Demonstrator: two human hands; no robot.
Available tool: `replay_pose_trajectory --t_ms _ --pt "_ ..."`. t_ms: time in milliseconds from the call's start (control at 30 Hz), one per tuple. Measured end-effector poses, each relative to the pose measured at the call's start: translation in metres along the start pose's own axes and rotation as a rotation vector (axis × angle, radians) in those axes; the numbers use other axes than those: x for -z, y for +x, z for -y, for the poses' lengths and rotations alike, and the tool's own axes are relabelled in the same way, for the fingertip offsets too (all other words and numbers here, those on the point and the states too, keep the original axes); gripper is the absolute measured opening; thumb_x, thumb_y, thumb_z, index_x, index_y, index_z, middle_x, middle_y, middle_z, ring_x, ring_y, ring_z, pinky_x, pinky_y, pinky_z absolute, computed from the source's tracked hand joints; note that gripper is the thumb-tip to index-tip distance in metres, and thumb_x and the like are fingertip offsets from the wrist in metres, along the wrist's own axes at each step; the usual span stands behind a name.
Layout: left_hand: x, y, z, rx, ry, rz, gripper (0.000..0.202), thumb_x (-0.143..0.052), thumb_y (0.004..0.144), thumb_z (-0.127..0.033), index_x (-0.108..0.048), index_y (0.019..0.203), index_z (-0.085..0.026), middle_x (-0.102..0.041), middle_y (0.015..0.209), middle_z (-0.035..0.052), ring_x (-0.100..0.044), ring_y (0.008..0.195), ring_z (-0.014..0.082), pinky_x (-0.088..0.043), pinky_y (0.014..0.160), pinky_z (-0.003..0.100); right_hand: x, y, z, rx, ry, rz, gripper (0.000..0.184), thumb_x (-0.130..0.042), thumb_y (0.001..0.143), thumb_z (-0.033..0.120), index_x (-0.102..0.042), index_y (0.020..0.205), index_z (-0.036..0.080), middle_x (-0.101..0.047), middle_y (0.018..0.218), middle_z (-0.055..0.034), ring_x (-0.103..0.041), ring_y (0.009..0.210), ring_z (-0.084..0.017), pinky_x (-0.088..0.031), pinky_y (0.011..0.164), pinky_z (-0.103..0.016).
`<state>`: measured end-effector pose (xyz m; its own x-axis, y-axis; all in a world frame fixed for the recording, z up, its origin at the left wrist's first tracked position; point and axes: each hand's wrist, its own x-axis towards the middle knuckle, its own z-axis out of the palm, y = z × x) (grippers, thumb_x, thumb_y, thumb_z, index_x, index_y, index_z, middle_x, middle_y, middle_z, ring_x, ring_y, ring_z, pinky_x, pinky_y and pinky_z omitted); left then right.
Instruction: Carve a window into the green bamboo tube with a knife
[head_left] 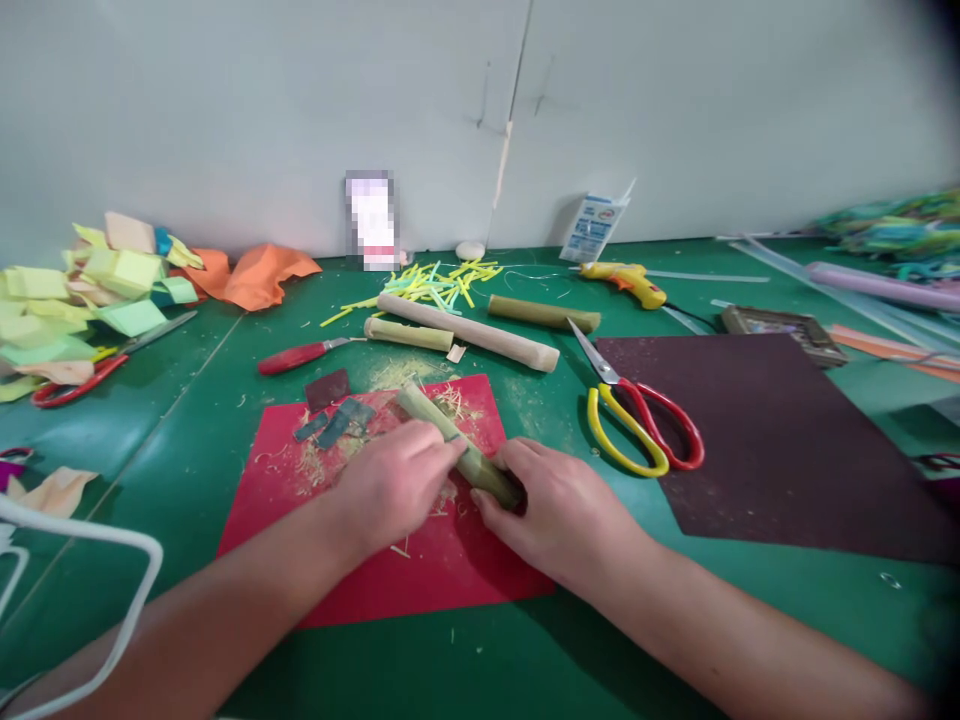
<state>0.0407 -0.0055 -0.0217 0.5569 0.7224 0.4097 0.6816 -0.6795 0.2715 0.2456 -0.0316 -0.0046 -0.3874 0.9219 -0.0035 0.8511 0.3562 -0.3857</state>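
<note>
My right hand is closed around the near end of a greenish bamboo tube, which lies slantwise above a red sheet. Closed against the tube's left side is my left hand. A small dark edge shows at its fingertips, apparently a piece of sandpaper; most of it is hidden. Shavings and pale dust lie around the tube. Dark scraps that look like sandpaper rest on the sheet's upper left. Beyond are a red-handled knife and more bamboo pieces.
Scissors with red and yellow handles overlap a dark brown sheet on the right. A yellow glue gun lies behind. Folded papers and red scissors are at left, with a white wire frame near my left arm.
</note>
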Motion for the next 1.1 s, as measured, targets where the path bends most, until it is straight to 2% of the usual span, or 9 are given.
replay_pose_trajectory --t_ms 133,167,333,467,500,633,800,967,1100 --pt "0.003 0.001 0.007 0.119 0.08 -0.126 0.024 -0.044 0.091 -0.021 -0.066 0.088 -0.013 -0.057 0.073 0.0057 -0.053 0.071 0.015 -0.046 0.067 0.029 0.001 -0.001 0.001 -0.014 0.009 0.006 0.013 -0.051 0.075 0.033 -0.048 0.073 0.02 -0.052 0.072 0.0003 -0.043 0.059 -0.012 -0.028 0.053 -0.025" --pt "0.003 0.001 0.006 0.129 0.085 -0.125 0.024 -0.044 0.091 -0.021 -0.066 0.086 -0.012 -0.056 0.072 0.0055 -0.053 0.07 0.0149 -0.045 0.067 0.029 0.001 -0.002 0.001 -0.013 0.008 0.007 0.013 -0.051 0.075 0.033 -0.048 0.073 0.02 -0.052 0.072 0.0003 -0.044 0.059 -0.012 -0.028 0.053 -0.025" --pt "-0.002 0.0 -0.009 0.043 -0.044 0.044 0.023 -0.042 0.091 -0.02 -0.063 0.099 -0.016 -0.057 0.077 0.0051 -0.054 0.075 0.0149 -0.047 0.069 0.028 -0.001 -0.001 -0.002 -0.013 0.0 0.001 0.013 -0.051 0.076 0.032 -0.048 0.073 0.02 -0.053 0.071 -0.0002 -0.045 0.06 -0.013 -0.028 0.054 -0.026" --pt "0.0 0.001 -0.007 0.091 0.001 -0.095 0.023 -0.042 0.091 -0.02 -0.064 0.092 -0.013 -0.057 0.076 0.0061 -0.055 0.074 0.0151 -0.047 0.07 0.03 -0.001 -0.001 -0.001 -0.019 -0.003 0.004 0.015 -0.05 0.077 0.035 -0.049 0.073 0.02 -0.054 0.073 -0.0005 -0.045 0.06 -0.013 -0.029 0.054 -0.026" --pt "0.0 0.001 -0.008 0.087 0.01 -0.096 0.023 -0.042 0.091 -0.02 -0.064 0.091 -0.013 -0.057 0.075 0.0058 -0.054 0.073 0.0152 -0.047 0.069 0.03 -0.001 -0.001 -0.001 -0.019 -0.005 0.007 0.015 -0.05 0.077 0.034 -0.049 0.072 0.02 -0.054 0.072 -0.0005 -0.045 0.06 -0.013 -0.028 0.054 -0.026" --pt "-0.001 -0.002 -0.015 0.002 -0.049 0.067 0.023 -0.041 0.091 -0.02 -0.063 0.097 -0.017 -0.056 0.075 0.004 -0.054 0.073 0.0147 -0.046 0.066 0.028 -0.001 0.0 0.0 -0.011 0.006 0.012 0.013 -0.051 0.075 0.033 -0.049 0.074 0.02 -0.055 0.074 -0.0008 -0.047 0.063 -0.014 -0.029 0.055 -0.026" --pt "0.001 0.001 -0.005 0.105 0.03 -0.101 0.024 -0.041 0.092 -0.021 -0.064 0.094 -0.013 -0.057 0.077 0.0059 -0.054 0.073 0.0148 -0.046 0.07 0.029 -0.001 0.0 -0.001 -0.012 -0.014 0.002 0.016 -0.049 0.078 0.035 -0.049 0.074 0.02 -0.054 0.072 -0.0007 -0.046 0.06 -0.013 -0.028 0.054 -0.026" --pt "-0.001 -0.002 -0.008 0.004 -0.038 0.041 0.025 -0.041 0.092 -0.021 -0.062 0.103 -0.016 -0.055 0.075 0.0042 -0.053 0.071 0.0142 -0.045 0.065 0.027 0.0 -0.001 -0.001 0.007 -0.026 0.01 0.014 -0.048 0.078 0.033 -0.049 0.074 0.02 -0.055 0.073 -0.0014 -0.048 0.063 -0.014 -0.029 0.055 -0.026" --pt "-0.002 -0.001 -0.006 0.095 0.012 -0.095 0.024 -0.041 0.091 -0.02 -0.064 0.092 -0.013 -0.055 0.074 0.0052 -0.053 0.072 0.0146 -0.045 0.069 0.029 0.0 -0.001 0.0 0.011 -0.05 0.001 0.016 -0.047 0.08 0.034 -0.048 0.073 0.019 -0.054 0.073 -0.0015 -0.047 0.061 -0.014 -0.029 0.055 -0.027"
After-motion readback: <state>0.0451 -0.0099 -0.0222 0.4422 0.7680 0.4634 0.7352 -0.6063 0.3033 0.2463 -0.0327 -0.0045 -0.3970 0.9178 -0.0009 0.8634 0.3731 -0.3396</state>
